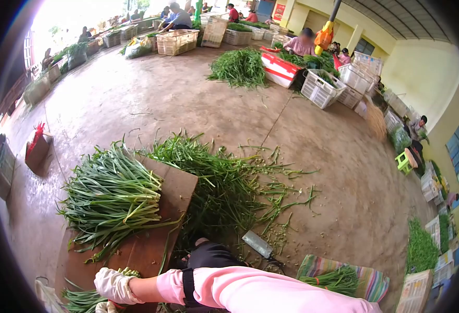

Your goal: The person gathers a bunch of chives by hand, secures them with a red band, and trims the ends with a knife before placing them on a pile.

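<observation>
A white-gloved right hand (115, 286), its arm in a pink sleeve, is closed around a bunch of long-leaved greens (79, 301) at the lower left. Pale green stalk ends poke out above its fingers. Just below it, my left hand (105, 308), also gloved, is cut off by the bottom edge; its fingers are mostly hidden. Something thin and red shows between the two gloves. Beyond them, a large heap of similar greens (117, 193) lies on a brown board (135, 250), with its white stalk ends pointing right.
Loose green leaves (213, 182) are piled beside the board. A cleaver (258, 244) lies on the floor among trimmings. At the lower right, a striped cloth (373, 284) bears banded greens (339, 280). Several people sit farther off among crates (177, 41) and a red-and-white box (280, 70).
</observation>
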### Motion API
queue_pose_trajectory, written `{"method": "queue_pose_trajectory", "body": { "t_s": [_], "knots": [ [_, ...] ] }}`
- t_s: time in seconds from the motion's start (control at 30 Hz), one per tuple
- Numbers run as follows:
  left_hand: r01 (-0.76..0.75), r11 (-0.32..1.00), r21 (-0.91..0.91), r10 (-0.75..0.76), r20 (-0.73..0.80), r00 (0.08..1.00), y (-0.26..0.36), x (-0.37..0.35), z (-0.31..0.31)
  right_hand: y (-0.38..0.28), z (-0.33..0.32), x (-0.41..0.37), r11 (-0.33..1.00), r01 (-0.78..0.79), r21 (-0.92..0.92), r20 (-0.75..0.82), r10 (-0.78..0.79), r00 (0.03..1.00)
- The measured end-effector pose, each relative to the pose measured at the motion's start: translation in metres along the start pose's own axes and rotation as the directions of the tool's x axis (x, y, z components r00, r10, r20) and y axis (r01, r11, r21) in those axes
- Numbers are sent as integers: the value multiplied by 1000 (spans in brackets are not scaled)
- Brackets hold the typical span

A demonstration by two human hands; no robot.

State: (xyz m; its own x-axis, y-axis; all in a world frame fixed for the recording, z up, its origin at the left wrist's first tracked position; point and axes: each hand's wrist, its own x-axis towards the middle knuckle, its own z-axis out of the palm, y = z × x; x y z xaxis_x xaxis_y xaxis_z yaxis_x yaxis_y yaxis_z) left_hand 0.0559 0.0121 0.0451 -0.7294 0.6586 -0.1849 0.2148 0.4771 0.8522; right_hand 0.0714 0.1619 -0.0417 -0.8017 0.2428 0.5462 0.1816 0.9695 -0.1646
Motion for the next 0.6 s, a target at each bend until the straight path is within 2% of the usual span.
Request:
{"method": "queue_pose_trajectory", "body": {
  "t_s": [0.03, 0.07, 0.17, 0.2, 0.23, 0.3, 0.33, 0.47, 0.6],
  "knots": [
    [-37, 998, -57, 35, -43, 998, -3, 1, 1, -2, 2, 4, 995, -34, 93, 55, 28, 998],
    [-35, 999, 11, 36, -46, 998, -5, 2, -1, -2, 0, 6, 980, -72, 184, 115, 51, 992],
    [-6, 1000, -12, 5, -38, 999, -12, 7, -3, 1, -11, 7, 972, -129, 195, 191, 91, 977],
    [-5, 998, -64, 1, -58, 998, -13, 7, -1, 4, -15, 14, 960, -177, 219, 345, 93, 934],
    [-3, 998, -64, -1, -67, 998, -11, 7, -2, 8, -20, 17, 960, -169, 225, 344, 84, 935],
    [-32, 999, -13, 31, -63, 998, -8, 6, -2, 15, -31, 13, 942, -123, 314, 422, -22, 906],
    [-51, 999, 4, 52, -74, 996, -8, 5, -2, 12, -22, 22, 949, -204, 241, 565, 34, 824],
    [-21, 999, 38, 24, -82, 996, 4, 1, -1, 21, -20, 16, 933, -216, 289, 480, 54, 876],
    [-29, 996, 86, 36, -87, 996, 6, -2, -3, 24, -17, 14, 908, -239, 344, 486, 45, 873]
  ]
}}
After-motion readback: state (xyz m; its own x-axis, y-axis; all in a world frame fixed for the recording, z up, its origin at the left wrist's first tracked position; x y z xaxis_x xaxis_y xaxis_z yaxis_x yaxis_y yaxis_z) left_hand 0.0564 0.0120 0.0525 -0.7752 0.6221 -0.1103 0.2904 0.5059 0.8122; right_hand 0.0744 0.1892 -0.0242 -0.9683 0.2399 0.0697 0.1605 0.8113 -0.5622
